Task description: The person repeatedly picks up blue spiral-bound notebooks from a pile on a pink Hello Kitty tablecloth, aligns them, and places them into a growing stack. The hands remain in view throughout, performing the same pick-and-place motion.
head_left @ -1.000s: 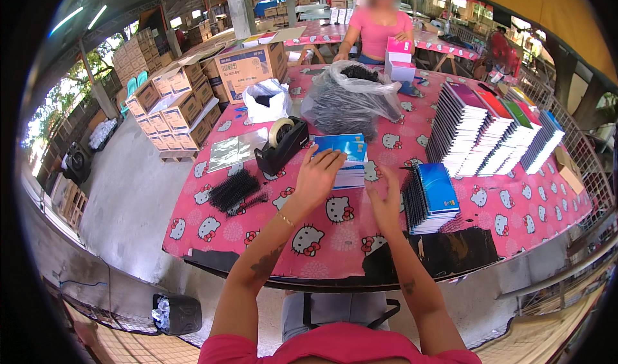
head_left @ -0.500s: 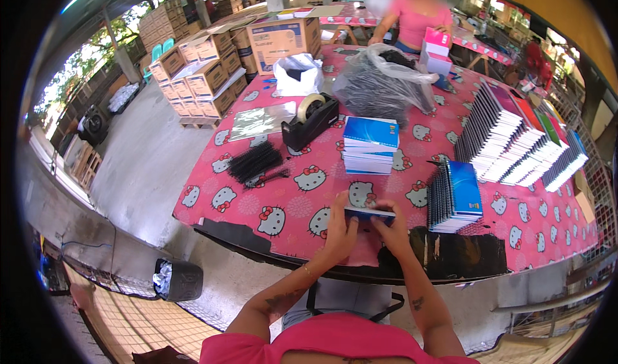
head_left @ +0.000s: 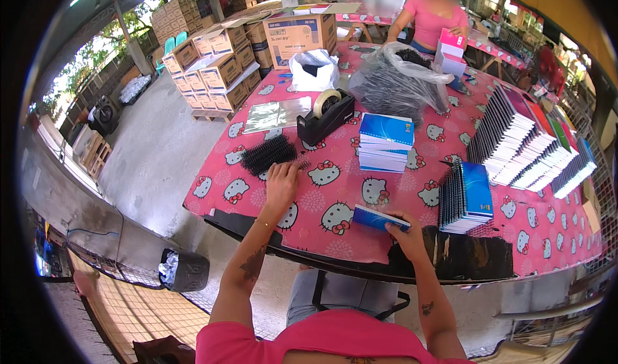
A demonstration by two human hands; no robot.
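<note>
My right hand (head_left: 408, 236) grips a small blue-covered notebook (head_left: 376, 218) by its right end, thumb on top, just above the table's near edge. My left hand (head_left: 282, 182) is stretched forward to the near side of a pile of black spiral binding coils (head_left: 267, 154). Its fingers are bent and close on a loose coil there, though the fingertips are partly hidden. Beyond the notebook stands a stack of blue-covered pads (head_left: 386, 142). To the right, a stack of coil-bound blue notebooks (head_left: 467, 198) sits near the edge.
A black tape dispenser (head_left: 326, 117), clear plastic sheets (head_left: 278, 114), a white bag (head_left: 313, 71) and a large clear bag of coils (head_left: 402, 84) lie farther back. Tall notebook stacks (head_left: 505, 138) line the right. Across the pink table (head_left: 309, 235), a person in pink (head_left: 434, 19) handles pads.
My left hand has let go of the notebook and moved left and forward to the black coils. The right hand keeps the notebook, now tilted and slightly farther right.
</note>
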